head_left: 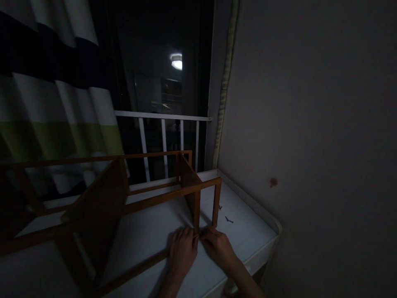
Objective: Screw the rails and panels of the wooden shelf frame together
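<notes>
A brown wooden shelf frame (161, 200) lies on its side on a white tabletop (149, 225). My left hand (182, 251) is closed round its lower front rail, where an upright meets it near the right end. My right hand (219, 247) is at the same joint from the other side, fingers pinched together. Whatever is between those fingertips is too dark and small to make out. Behind my right hand, a few small dark screws (228, 219) lie on the tabletop.
A raised rim (248, 197) edges the tabletop along the right wall. White window bars (164, 116) stand behind the frame, with a striped curtain (71, 99) at the left. A drawer front (259, 258) is below the table's near edge.
</notes>
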A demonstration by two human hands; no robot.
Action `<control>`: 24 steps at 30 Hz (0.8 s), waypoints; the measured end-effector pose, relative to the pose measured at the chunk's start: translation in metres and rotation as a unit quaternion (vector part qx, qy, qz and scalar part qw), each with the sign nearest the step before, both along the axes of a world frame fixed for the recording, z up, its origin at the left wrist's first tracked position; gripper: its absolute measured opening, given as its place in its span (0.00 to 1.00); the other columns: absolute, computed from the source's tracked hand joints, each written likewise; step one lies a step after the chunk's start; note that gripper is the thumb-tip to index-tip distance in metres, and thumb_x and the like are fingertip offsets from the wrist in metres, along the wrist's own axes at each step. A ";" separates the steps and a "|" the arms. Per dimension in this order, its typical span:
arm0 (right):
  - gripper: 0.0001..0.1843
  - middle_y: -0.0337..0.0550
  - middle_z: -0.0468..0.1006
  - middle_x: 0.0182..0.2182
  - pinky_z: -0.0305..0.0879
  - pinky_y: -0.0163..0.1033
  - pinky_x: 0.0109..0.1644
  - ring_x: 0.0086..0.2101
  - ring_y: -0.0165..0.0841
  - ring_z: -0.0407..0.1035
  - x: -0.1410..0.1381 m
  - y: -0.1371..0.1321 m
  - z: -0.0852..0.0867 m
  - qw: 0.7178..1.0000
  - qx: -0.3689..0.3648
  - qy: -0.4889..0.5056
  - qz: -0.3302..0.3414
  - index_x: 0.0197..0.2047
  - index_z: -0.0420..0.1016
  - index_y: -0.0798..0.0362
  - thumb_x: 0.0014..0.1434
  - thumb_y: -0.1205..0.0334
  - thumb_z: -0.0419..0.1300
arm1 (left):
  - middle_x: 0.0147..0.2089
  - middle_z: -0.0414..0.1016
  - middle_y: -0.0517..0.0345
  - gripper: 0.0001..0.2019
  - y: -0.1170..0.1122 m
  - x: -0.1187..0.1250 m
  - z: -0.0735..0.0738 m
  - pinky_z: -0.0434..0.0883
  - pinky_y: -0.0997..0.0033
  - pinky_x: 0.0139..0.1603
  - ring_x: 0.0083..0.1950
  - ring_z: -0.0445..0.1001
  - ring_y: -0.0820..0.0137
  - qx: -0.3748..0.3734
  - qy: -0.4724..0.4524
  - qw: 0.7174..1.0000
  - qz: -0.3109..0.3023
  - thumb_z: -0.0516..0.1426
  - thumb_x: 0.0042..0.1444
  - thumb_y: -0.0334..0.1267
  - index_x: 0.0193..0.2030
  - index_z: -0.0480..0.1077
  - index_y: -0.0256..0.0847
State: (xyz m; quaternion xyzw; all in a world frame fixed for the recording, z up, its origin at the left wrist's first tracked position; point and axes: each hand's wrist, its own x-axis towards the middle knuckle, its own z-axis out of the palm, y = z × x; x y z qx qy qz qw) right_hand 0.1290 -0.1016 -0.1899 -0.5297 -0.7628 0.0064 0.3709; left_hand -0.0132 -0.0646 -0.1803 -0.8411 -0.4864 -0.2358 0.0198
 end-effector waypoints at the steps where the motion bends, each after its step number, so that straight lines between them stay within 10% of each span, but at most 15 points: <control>1: 0.11 0.41 0.74 0.34 0.66 0.31 0.39 0.34 0.27 0.70 0.000 0.000 0.000 1.000 -0.001 0.002 0.002 0.36 0.73 0.52 0.59 0.68 0.48 | 0.36 0.72 0.55 0.13 0.000 0.000 0.000 0.58 0.62 0.43 0.41 0.68 0.63 0.002 -0.003 1.000 0.000 0.44 0.58 0.35 0.34 0.69 0.39; 24: 0.13 0.42 0.74 0.32 0.65 0.34 0.42 0.35 0.30 0.67 -0.003 0.002 -0.008 0.998 0.007 -0.062 -0.012 0.38 0.73 0.51 0.56 0.73 0.50 | 0.36 0.74 0.55 0.15 0.002 0.000 -0.008 0.63 0.64 0.42 0.39 0.71 0.65 0.021 -0.012 1.000 -0.011 0.43 0.60 0.35 0.35 0.71 0.40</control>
